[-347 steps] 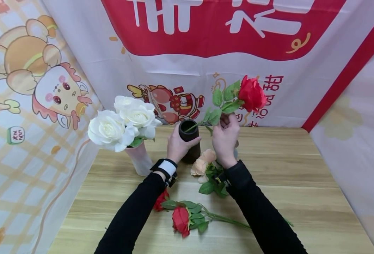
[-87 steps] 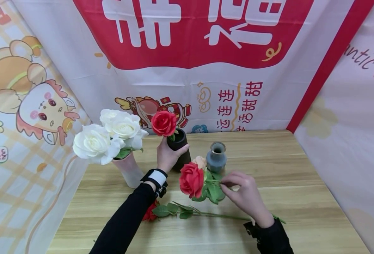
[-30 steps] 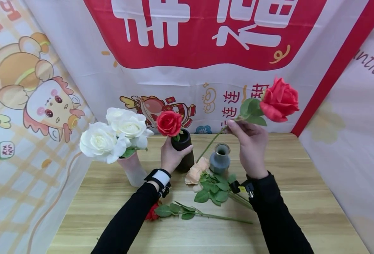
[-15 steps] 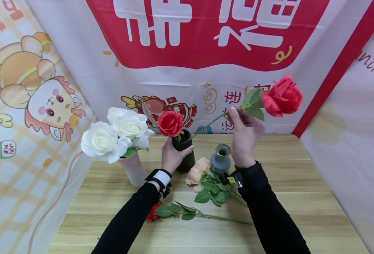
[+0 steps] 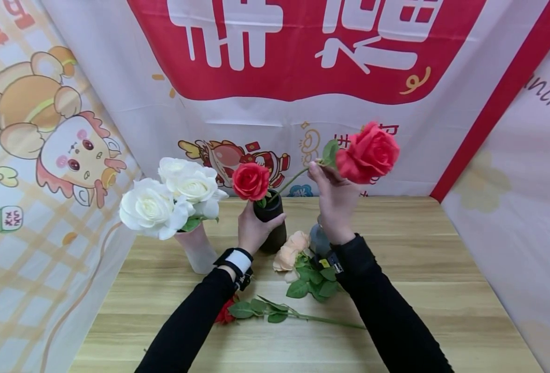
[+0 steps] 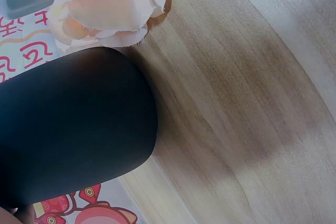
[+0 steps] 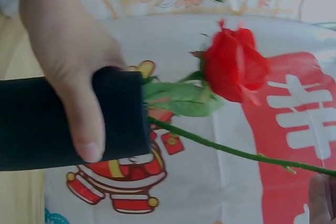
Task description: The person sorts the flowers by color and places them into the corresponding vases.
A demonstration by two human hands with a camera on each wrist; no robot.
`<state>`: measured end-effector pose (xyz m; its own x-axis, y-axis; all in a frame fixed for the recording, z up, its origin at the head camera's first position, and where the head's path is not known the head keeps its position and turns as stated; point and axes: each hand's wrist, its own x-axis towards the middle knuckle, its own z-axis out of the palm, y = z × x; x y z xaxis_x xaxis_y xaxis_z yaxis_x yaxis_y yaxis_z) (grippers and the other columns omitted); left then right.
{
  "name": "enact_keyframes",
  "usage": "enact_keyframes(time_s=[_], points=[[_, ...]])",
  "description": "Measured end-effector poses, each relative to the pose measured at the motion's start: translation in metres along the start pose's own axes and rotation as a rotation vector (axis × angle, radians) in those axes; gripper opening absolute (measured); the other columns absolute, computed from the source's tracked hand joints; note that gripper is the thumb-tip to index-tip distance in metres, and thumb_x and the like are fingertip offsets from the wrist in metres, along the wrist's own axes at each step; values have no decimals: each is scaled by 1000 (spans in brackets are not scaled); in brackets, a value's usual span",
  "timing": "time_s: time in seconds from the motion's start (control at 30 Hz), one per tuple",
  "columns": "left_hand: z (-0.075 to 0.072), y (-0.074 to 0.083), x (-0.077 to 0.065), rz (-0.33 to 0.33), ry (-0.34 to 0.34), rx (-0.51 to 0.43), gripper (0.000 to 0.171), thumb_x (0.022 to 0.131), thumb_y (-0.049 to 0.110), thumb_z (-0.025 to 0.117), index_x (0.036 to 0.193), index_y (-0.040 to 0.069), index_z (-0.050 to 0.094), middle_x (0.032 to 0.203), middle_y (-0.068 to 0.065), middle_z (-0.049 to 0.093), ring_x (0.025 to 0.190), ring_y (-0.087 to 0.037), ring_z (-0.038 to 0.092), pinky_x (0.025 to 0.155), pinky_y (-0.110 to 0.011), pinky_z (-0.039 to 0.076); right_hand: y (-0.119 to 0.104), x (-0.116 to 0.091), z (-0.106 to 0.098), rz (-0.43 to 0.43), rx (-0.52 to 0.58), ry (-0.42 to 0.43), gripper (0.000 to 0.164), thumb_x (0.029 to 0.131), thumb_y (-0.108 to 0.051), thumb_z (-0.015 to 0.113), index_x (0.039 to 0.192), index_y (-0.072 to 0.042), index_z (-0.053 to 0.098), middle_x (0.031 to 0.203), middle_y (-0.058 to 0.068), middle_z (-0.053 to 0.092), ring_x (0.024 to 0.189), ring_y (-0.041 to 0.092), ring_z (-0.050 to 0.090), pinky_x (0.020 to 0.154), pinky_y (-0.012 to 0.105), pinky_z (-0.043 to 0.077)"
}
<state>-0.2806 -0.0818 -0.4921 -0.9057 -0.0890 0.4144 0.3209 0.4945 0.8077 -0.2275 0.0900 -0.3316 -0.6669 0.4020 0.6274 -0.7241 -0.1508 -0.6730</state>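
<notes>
My left hand (image 5: pixel 254 226) grips the black vase (image 5: pixel 275 235) near its mouth, thumb across the front. One red rose (image 5: pixel 251 181) stands in that vase, its bloom leaning left. Up and to the right, my right hand (image 5: pixel 335 202) pinches the stem of another red rose (image 5: pixel 369 153) just below its leaves. The lower end of this stem (image 7: pixel 220 147) runs into the vase's mouth, as the right wrist view shows; its tip is hidden inside. In the left wrist view the dark vase (image 6: pixel 79 124) fills the left side, close to a peach flower (image 6: pixel 105 9).
A pink-white vase (image 5: pixel 197 251) with white roses (image 5: pixel 172 197) stands left. Peach flowers (image 5: pixel 291 252) with green leaves lie beside a blue-grey vase (image 5: pixel 319 239), partly behind the right hand. Another red rose (image 5: pixel 225 312) lies in front. A printed cloth (image 5: pixel 275 119) hangs behind.
Earlier, the first red rose went into the black vase and my right hand lifted another from the table. In the last second its stem moved left into the mouth. My left hand keeps holding the vase.
</notes>
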Motion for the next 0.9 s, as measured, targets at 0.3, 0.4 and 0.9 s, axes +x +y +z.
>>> enact_keyframes(time_s=[0.3,0.4,0.9], points=[[0,-1,-1,7,10,13,76,68,55,78,131,25,47,118,7,57,106,-8,55,91,-27,40,20,-20,17,-126,-364,-84,18,78,-5,76,91,2,65,78,6,66,71,18,62,68,31,47],[0,0,-1,-5,3,25,79,68,60,75,132,25,46,119,7,57,107,-8,55,91,-27,40,36,-25,16,-124,-400,-126,10,79,-7,76,85,-1,70,75,5,67,67,16,63,65,28,48],[-1,0,2,-39,-25,61,86,66,65,73,136,23,43,125,6,55,113,-9,52,94,-26,38,77,-29,13,72,-505,-253,10,83,-14,74,85,-6,70,79,-2,66,66,11,60,59,26,47]])
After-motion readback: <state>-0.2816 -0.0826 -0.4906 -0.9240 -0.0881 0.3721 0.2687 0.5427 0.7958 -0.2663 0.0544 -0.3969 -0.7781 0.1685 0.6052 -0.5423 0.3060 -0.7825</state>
